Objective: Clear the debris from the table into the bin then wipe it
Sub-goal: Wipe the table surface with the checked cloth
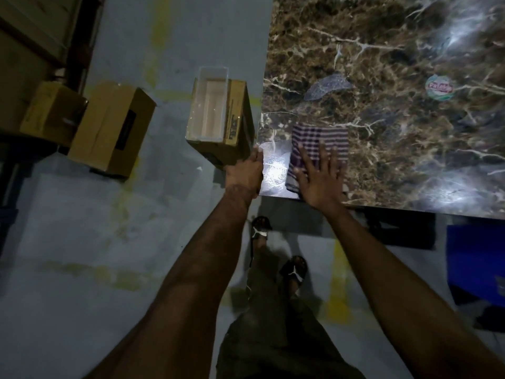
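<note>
Right now my right hand (321, 173) lies flat with fingers spread on the striped cloth (319, 144), pressing it onto the marble table (396, 138) near its corner. My left hand (246, 173) curls round the side of a clear plastic sheet (274, 157) at the table's edge, just beside the cloth. A clear bin (209, 110) sits on a cardboard box (235, 132) beside the table. A round label (439, 88) and a grey scrap (328, 86) lie farther across the table.

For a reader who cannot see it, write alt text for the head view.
The right hand presses a striped cloth flat on the marble table, while the left hand holds a clear plastic sheet at its edge.
</note>
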Demonstrator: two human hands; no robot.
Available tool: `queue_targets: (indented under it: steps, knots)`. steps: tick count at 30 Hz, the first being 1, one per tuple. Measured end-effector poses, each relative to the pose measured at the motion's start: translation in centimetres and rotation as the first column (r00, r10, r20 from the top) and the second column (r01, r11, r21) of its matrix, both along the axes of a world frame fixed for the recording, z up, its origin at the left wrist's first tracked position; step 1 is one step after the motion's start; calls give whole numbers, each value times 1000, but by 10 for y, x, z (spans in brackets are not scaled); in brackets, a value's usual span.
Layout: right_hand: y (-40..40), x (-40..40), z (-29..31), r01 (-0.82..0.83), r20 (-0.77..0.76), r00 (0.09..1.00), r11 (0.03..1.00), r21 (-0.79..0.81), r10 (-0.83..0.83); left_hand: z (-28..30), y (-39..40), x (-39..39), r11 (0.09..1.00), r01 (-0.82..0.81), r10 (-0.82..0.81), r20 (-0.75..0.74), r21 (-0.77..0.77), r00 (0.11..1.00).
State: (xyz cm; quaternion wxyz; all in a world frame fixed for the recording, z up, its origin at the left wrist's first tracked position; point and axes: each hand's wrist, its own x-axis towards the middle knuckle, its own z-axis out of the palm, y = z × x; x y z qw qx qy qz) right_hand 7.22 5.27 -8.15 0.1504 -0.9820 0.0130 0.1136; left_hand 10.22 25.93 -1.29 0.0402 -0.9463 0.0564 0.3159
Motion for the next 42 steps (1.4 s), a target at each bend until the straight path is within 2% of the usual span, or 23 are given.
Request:
queue_targets:
  steps: [2,4,6,8,11,15,17,21,25,30,32,34,37,42]
  knots:
    - [35,6,1,12,2,1000,1000,-6,-12,3,-1,-1,1000,-6,7,16,-23,1000]
    - [58,-4,2,-124,11,992,992,0,124,5,0,-2,999,-6,7,24,-48,1000]
    - [54,-26,3,-232,23,973,972,22,231,5,3,-3,997,-16,17,15,-78,1000]
    - [31,-42,3,-256,16,967,967,3,256,4,6,-3,994,-53,53,0,-92,999]
    - [-2,-35,1,-175,11,984,984,-39,176,1,10,1,994,-51,51,1,-98,999]
    - [24,4,-3,-14,25,1000,1000,-21,15,-1,11,-1,994,-52,54,15,-100,998]
    - [45,3,-3,-53,26,998,998,-36,54,-1,8,-2,989,-79,85,43,-126,995]
    - [30,-40,1,-263,32,964,965,-11,263,6,2,-4,993,-54,59,51,-101,997]
    - [-9,-49,5,-179,-13,984,983,-42,178,0,5,0,997,-26,29,39,-69,999]
    - [27,-2,-3,-55,-15,998,998,-3,55,2,3,-1,997,-30,34,57,-74,998]
    - [44,-4,-4,-84,1,996,996,-2,84,-3,3,-2,995,-55,60,65,-87,996]
    - [46,-25,-1,-209,21,978,978,-14,210,-7,4,-4,987,-85,97,76,-138,992]
    - [15,-50,3,-295,-1,955,955,-32,296,-8,5,-3,988,-74,83,58,-137,995]
    - [-18,-29,5,-135,-55,989,991,-17,134,-8,4,-1,995,-28,35,67,-98,997]
